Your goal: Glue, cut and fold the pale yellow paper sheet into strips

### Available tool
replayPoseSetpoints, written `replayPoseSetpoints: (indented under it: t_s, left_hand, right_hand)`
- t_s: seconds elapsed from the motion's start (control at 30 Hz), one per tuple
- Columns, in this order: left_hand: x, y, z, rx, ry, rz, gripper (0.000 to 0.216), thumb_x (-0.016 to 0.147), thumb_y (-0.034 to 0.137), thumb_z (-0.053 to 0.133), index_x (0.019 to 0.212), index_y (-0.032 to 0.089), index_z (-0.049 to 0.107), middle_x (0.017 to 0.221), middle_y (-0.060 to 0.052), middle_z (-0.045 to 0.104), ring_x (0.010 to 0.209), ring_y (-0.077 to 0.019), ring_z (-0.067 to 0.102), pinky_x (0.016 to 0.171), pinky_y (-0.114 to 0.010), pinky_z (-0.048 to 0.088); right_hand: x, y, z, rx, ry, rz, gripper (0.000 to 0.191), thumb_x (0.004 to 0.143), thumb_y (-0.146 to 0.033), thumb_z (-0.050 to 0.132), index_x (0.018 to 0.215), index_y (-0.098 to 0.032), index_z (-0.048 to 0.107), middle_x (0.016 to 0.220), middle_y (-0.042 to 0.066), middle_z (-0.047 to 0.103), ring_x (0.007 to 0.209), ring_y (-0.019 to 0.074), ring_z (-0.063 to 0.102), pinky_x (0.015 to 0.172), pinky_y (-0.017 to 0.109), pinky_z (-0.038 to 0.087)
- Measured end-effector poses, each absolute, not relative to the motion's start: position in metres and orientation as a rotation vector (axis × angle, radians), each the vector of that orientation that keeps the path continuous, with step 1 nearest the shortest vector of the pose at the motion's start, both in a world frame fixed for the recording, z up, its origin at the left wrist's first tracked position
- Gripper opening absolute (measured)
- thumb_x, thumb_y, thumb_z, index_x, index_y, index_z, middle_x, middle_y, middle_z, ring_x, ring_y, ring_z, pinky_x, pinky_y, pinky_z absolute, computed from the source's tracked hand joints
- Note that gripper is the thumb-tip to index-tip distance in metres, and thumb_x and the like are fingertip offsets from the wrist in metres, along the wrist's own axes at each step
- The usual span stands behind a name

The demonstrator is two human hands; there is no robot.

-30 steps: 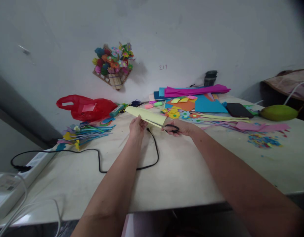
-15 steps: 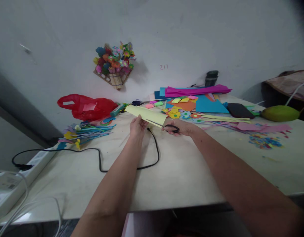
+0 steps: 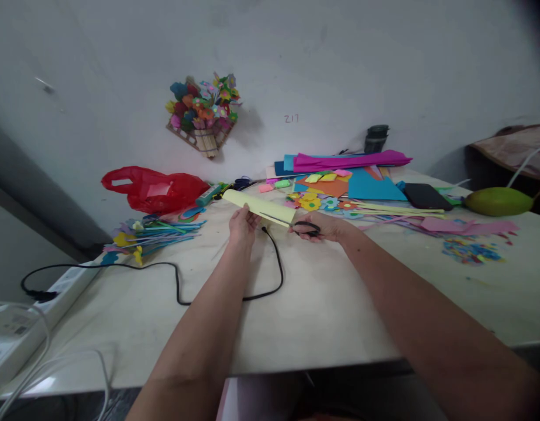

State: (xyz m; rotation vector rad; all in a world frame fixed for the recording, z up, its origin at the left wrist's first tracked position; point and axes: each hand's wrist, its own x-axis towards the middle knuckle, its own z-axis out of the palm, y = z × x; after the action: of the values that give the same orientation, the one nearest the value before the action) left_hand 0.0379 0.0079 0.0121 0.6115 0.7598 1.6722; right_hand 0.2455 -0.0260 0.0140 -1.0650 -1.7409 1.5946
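A pale yellow sheet of paper (image 3: 261, 204), curled along its length, is held above the table by my left hand (image 3: 243, 224). My left thumb presses on its near edge, with the fingers underneath. My right hand (image 3: 320, 227) grips the black handles of a pair of scissors (image 3: 308, 228). The scissor blades lie along the near long edge of the paper and point left toward my left fingers. Just below the paper, the end of a black cable (image 3: 278, 263) rests on the table.
Paper flowers (image 3: 309, 202), coloured sheets (image 3: 375, 185) and pale strips lie behind and right of my hands. A red plastic bag (image 3: 164, 190) and stemmed flowers (image 3: 138, 237) are at left. A phone (image 3: 426, 196), a mango-like fruit (image 3: 498, 201) and scraps (image 3: 471, 250) sit right; a power strip (image 3: 72, 286) lies left.
My left hand and the paper's left end have shifted very slightly left and down. My right hand with the scissors stays almost in the same place.
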Motion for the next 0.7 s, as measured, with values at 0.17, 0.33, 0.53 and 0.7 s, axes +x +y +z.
replayPoseSetpoints:
  t_s: [0.17, 0.33, 0.53, 0.7]
  left_hand:
    - [0.0419, 0.0033, 0.013, 0.654, 0.736, 1.662, 0.017, 0.072, 0.021, 0.062, 0.067, 0.017, 0.047, 0.059, 0.0, 0.061, 0.056, -0.0129, 0.061, 0.059, -0.026, 0.049]
    - [0.0433, 0.0031, 0.0121, 0.661, 0.732, 1.656, 0.021, 0.07, 0.024, 0.065, 0.067, 0.018, 0.046, 0.059, 0.001, 0.061, 0.055, -0.0125, 0.061, 0.058, -0.025, 0.048]
    - [0.0428, 0.0046, 0.0117, 0.663, 0.723, 1.656, 0.022, 0.068, 0.024, 0.066, 0.066, 0.018, 0.045, 0.06, 0.0, 0.061, 0.056, -0.013, 0.061, 0.06, -0.026, 0.049]
    - [0.042, 0.0045, 0.0124, 0.654, 0.731, 1.66, 0.019, 0.07, 0.023, 0.064, 0.068, 0.018, 0.046, 0.059, 0.0, 0.061, 0.057, -0.013, 0.062, 0.059, -0.025, 0.049]
  right_hand:
    - [0.2457, -0.0245, 0.0119, -1.03, -1.777, 1.563, 0.022, 0.072, -0.031, 0.056, 0.079, -0.011, 0.061, 0.047, -0.004, 0.051, 0.029, 0.0031, 0.036, 0.028, 0.017, 0.021]
    - [0.2464, -0.0252, 0.0121, -1.001, -1.811, 1.531, 0.024, 0.073, -0.034, 0.057, 0.078, -0.011, 0.06, 0.048, -0.004, 0.052, 0.029, 0.0031, 0.037, 0.028, 0.017, 0.021]
    - [0.2471, -0.0238, 0.0115, -0.997, -1.795, 1.556, 0.024, 0.074, -0.035, 0.057, 0.079, -0.012, 0.059, 0.049, -0.004, 0.051, 0.03, 0.003, 0.035, 0.029, 0.017, 0.021]
    - [0.2464, -0.0225, 0.0109, -0.975, -1.823, 1.541, 0.022, 0.074, -0.034, 0.056, 0.078, -0.012, 0.058, 0.049, -0.004, 0.05, 0.031, 0.0026, 0.034, 0.029, 0.017, 0.02]
